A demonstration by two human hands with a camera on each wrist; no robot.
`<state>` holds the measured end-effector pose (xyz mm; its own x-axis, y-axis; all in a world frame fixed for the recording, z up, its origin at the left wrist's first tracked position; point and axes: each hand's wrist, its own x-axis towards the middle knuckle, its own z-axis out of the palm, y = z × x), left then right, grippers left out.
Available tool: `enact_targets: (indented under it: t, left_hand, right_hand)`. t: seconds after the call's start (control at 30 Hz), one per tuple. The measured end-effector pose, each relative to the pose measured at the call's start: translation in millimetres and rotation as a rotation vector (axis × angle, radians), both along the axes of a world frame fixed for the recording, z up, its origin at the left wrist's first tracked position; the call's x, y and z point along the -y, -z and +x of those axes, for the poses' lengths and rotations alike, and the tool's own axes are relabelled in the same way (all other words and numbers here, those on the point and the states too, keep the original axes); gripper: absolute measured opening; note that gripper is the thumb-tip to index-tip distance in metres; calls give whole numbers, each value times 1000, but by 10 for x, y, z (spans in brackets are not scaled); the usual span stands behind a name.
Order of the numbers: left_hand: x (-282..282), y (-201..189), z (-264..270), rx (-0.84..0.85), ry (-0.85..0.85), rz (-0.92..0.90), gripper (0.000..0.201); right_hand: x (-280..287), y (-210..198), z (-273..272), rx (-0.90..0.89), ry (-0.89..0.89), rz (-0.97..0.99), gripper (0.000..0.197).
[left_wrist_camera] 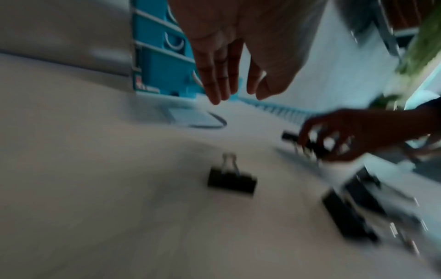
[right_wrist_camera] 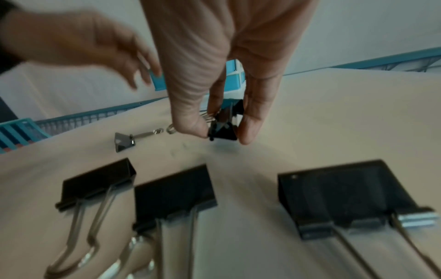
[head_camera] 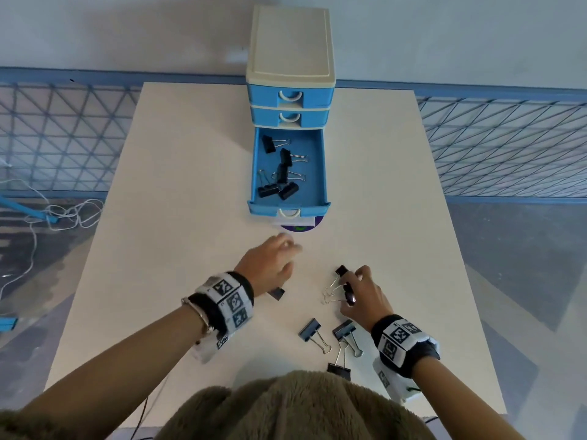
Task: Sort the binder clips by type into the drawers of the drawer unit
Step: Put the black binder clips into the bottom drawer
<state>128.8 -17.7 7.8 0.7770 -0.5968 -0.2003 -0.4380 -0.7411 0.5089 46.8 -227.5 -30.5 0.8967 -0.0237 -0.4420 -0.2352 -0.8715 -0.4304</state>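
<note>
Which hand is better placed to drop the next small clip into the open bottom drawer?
Probably the right hand: it already pinches a small black binder clip just above the beige table. The left hand hovers open and holds nothing, though it is nearer the open blue bottom drawer.

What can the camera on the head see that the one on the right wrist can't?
Only the head view shows the open bottom drawer with five small clips inside, and the two closed drawers above. Only the right wrist view shows close up the fingers pinching a black clip. Both show the right hand, left hand and big clips on the table.
</note>
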Motion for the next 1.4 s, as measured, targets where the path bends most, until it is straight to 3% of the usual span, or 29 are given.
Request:
enact_targets:
  t: [0.13, 0.23, 0.37, 0.47, 0.53, 0.73, 0.83, 1.03, 1.2, 1.4]
  left_hand:
    - [-144, 411, -347, -136, 191, 327, 54]
    - [-198, 594, -515, -59, 163, 324, 37]
    - [-259, 743, -552, 78, 211, 446, 50]
    - [-253, 629, -536, 133, 198, 390, 44]
    - [-239, 578, -545, -5, 191, 349, 26]
    - [-251, 507, -593, -147, 203, 270, 26]
    - [-202, 444, -657, -99, 377, 246, 27]
    - [28, 446, -790, -46, 671, 251, 42]
    - [155, 447, -809, -29, 760, 313, 41]
    - [317, 455, -849, -12, 696, 439, 40]
  right_hand:
    - [76, -177, 32, 111, 88, 90, 37]
    - [104, -455, 233, 253, 94, 129, 37]
    - [-5, -907, 727, 425, 32, 191, 38]
    - [-182, -1136, 1212, 484, -43, 167, 37]
    - [-327, -1207, 1538, 486, -74, 147, 39]
    - [-603, -1093, 1997, 408, -96, 209, 59]
    - [-558, -997, 1853, 433, -87, 254, 57]
    - [-215, -806, 1072, 563, -54, 265, 30]
    - [50, -527, 216, 312, -89, 116, 29]
    - [50, -318, -542, -68, -202, -104, 61]
